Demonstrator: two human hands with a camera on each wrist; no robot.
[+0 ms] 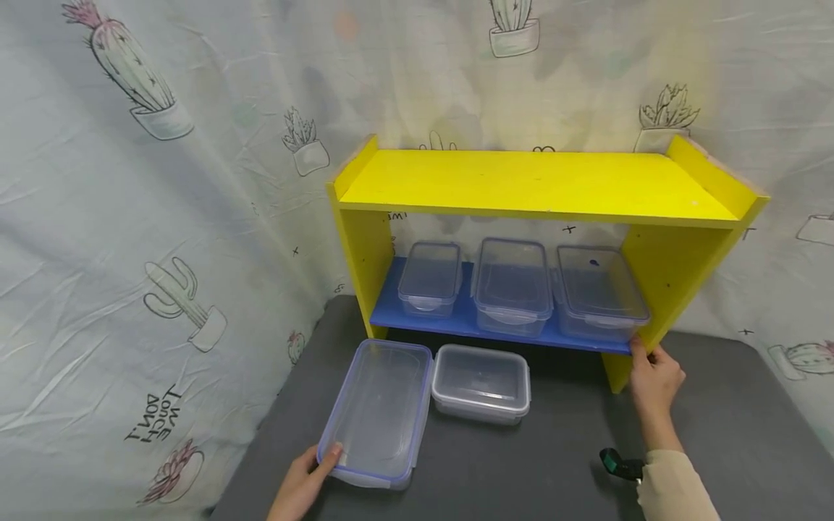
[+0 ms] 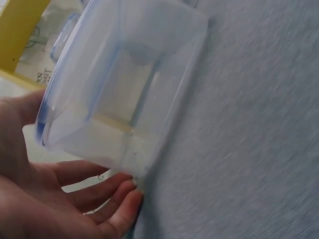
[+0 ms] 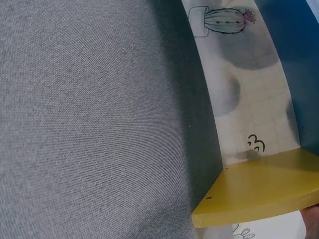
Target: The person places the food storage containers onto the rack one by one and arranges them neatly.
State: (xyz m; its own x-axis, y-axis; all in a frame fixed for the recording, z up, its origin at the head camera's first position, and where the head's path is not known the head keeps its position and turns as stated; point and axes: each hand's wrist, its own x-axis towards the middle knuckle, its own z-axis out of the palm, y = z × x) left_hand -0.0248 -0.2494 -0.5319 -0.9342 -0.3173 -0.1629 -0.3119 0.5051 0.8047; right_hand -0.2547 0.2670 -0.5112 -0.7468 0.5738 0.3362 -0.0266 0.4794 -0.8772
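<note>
My left hand (image 1: 302, 481) grips the near left corner of a large clear food container (image 1: 381, 405) with a blue-rimmed lid, on the grey surface. In the left wrist view the thumb lies at the lid's rim and the fingertips (image 2: 130, 199) touch the container's lower edge. At the right, my right hand (image 1: 656, 380) holds the yellow shelf unit (image 1: 541, 181) where its side panel meets the blue board (image 1: 465, 322). Only a sliver of that hand shows in the right wrist view, beside the yellow panel (image 3: 269, 186).
Three lidded clear containers stand on the blue board: a small one (image 1: 430, 275), a middle one (image 1: 512, 278) and a right one (image 1: 602, 286). A grey-lidded container (image 1: 482, 380) sits beside the large one. Cactus-print fabric (image 1: 215, 181) hangs behind and at the left.
</note>
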